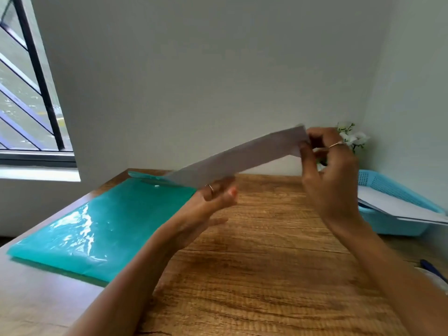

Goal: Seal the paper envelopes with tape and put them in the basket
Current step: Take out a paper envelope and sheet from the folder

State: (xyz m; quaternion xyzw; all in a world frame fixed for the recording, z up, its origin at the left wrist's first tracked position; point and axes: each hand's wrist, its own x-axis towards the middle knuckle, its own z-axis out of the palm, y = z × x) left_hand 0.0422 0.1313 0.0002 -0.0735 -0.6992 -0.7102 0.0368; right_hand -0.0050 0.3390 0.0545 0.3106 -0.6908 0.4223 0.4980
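A white paper envelope (pixel 238 157) is held in the air above the wooden table (pixel 254 263), tilted with its right end higher. My left hand (pixel 213 197) grips its lower left end from underneath. My right hand (pixel 332 166) pinches the upper right end with curled fingers. A light blue plastic basket (pixel 392 224) stands at the right edge of the table, with white paper envelopes (pixel 400 204) lying in it and sticking out over its rim. No tape is visible.
A shiny teal plastic folder (pixel 101 221) lies on the left part of the table. White flowers (pixel 354 138) stand in the back right corner by the wall. A dark blue object (pixel 434 270) pokes in at the right edge. A window is at the left.
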